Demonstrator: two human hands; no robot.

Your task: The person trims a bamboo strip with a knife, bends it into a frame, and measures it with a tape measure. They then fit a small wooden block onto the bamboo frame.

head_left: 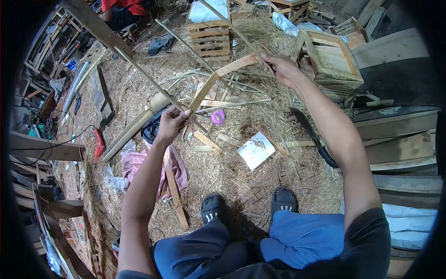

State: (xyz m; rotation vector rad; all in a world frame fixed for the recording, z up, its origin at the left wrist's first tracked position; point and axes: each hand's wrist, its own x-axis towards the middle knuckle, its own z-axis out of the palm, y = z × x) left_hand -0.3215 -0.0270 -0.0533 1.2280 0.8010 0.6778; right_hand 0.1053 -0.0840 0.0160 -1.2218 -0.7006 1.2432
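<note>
Both my hands hold up a wooden frame made of three long thin sticks and two short flat slats (204,94) that meet at an angle at the middle stick (188,46). My left hand (173,122) is closed around the near part of the left stick (148,80), where one slat ends. Pinched in my right hand (283,70) is the right stick (232,29), beside the end of the other slat. Below the frame, a pink tape measure (218,116) lies on the ground. Nearer my feet is a white sheet (256,150) with shavings on it.
Wood shavings and offcuts cover the ground. A machete-like dark blade (306,125) lies at the right, beside stacked boards (399,144). Wooden frames (332,58) are piled at upper right, and a slatted stool (209,39) stands ahead. A pink cloth (134,166) and red power tool (99,145) are left.
</note>
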